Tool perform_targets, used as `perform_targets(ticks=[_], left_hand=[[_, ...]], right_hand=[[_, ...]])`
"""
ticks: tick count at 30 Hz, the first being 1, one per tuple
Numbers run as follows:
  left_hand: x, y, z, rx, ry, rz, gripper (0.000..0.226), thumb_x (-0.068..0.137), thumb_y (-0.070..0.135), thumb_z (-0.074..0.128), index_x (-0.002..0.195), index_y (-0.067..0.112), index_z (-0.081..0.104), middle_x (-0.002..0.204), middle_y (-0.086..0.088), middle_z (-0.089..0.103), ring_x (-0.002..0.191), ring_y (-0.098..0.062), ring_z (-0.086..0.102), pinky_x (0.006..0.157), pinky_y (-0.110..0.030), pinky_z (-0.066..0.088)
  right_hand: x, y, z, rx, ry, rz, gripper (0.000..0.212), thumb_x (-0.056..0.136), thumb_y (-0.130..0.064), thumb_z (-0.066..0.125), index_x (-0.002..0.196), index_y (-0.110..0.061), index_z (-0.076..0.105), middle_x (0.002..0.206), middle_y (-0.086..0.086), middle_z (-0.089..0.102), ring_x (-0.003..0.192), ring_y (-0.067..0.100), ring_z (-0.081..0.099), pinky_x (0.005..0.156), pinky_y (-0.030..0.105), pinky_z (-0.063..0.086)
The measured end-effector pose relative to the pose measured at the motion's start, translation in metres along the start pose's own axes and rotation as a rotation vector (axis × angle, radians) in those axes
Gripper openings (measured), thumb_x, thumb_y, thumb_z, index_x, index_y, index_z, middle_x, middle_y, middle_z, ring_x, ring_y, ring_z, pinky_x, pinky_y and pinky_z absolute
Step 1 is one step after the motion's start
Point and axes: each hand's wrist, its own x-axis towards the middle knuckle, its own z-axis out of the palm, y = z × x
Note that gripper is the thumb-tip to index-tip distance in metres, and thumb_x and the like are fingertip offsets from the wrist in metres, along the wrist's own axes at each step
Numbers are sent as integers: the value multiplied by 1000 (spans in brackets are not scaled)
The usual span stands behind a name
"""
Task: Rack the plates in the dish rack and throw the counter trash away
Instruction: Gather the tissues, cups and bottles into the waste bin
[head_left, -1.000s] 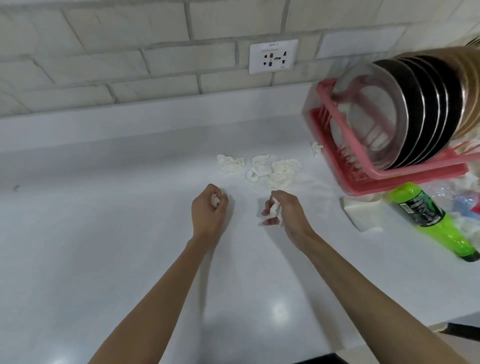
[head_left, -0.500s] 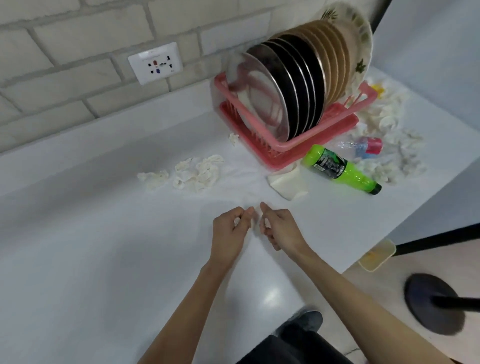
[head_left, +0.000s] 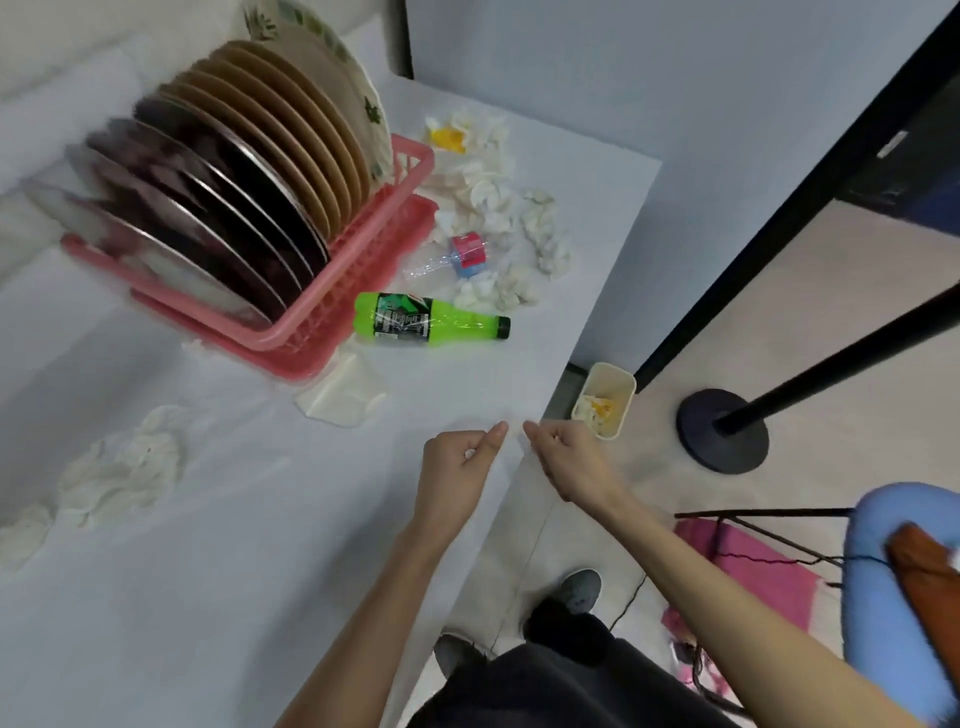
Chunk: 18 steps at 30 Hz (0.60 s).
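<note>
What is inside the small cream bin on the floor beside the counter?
The bin holds crumpled white paper and a yellow-orange scrap. Whatever lies beneath them is covered.

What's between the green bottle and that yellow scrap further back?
Head view shows crumpled white tissues and a crushed clear bottle with a pink-and-blue label lying between them.

Nothing legible on green bottle (head_left: 431, 325)
</note>
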Motion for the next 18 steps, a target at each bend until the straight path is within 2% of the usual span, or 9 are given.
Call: perform_targets(ticks=[3, 7, 10, 14, 18], left_hand=[[16, 16, 45, 13, -80, 41, 60, 96, 47, 54, 57, 8, 30, 58, -4, 23, 54, -14, 26, 56, -32, 22], [37, 41, 109, 38, -172, 33, 50, 100, 37, 56, 55, 21, 40, 51, 10, 33, 50, -8, 30, 50, -24, 24], [55, 54, 153, 92, -238, 29, 50, 99, 42, 55, 54, 27, 43, 49, 11, 39, 48, -6, 36, 51, -24, 29], [77, 61, 204, 100, -244, 15, 54, 101, 36, 53, 50, 20, 48, 45, 4, 49, 44, -7, 45, 52, -20, 38], [107, 60, 243, 124, -287, -33, 58, 102, 37, 50, 49, 17, 41, 44, 4, 42, 43, -9, 39, 51, -25, 35]], right_hand=[[3, 25, -39, 59, 58, 34, 44, 101, -33, 47, 60, -17, 48, 46, -6, 41, 41, 8, 35, 41, 19, 29], [9, 57, -94, 103, 143, 74, 52, 100, -43, 47, 58, -13, 46, 51, 5, 37, 44, 14, 32, 45, 28, 28], [17, 78, -134, 120, 191, 132, 57, 99, -48, 46, 53, -15, 43, 47, -1, 37, 40, 10, 31, 43, 25, 28], [35, 107, -178, 78, 222, 149, 55, 99, -42, 50, 52, -16, 37, 44, -7, 31, 40, 7, 26, 42, 21, 24], [59, 128, -214, 72, 218, 189, 56, 101, -36, 49, 50, -19, 32, 36, -11, 29, 37, 7, 29, 41, 19, 25]])
